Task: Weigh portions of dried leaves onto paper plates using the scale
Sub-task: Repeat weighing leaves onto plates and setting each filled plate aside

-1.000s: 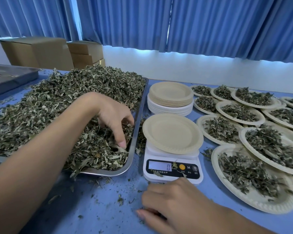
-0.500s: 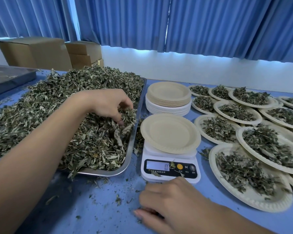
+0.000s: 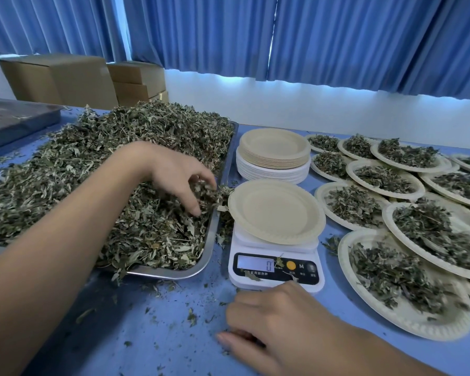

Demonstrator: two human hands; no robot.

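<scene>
**Handful taken just left of the scale**

Gripping a clump of dried leaves (image 3: 206, 189) in the left hand (image 3: 174, 177), fingers curled round it, just left of the scale (image 3: 276, 270) and above the heaped metal tray (image 3: 217, 234). Resting the right hand (image 3: 277, 329) on the blue table (image 3: 147, 335) in front of the scale, fingers loosely bent, holding nothing. On the scale, a bare paper plate (image 3: 276, 211), with 0 on the display. Behind the scale, a stack of plates (image 3: 274, 156). Right of the scale, overlapping filled plates (image 3: 407, 318).
</scene>
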